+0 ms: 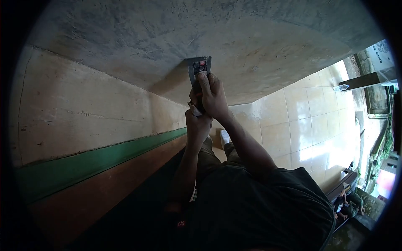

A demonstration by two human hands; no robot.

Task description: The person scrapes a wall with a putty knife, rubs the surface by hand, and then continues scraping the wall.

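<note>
My right hand [214, 98] is closed round the dark handle of a flat-bladed scraper [202, 67], its thumb stretched up along the tool. The wide blade points up at the grey, patchy plastered wall [259, 54], its edge right at the surface. Below it my left hand [197, 127] wraps the lower end of the handle. A pale, crumpled scrap [194, 109] sticks out by the left fingers. The palm sides of both hands are hidden.
On the left, a beige wall [88, 104] carries a green band [100, 159]. Glossy tiles [299, 121] cover the floor at right. A plastic bottle [342, 87] lies beside a post, and people [349, 205] sit at far lower right.
</note>
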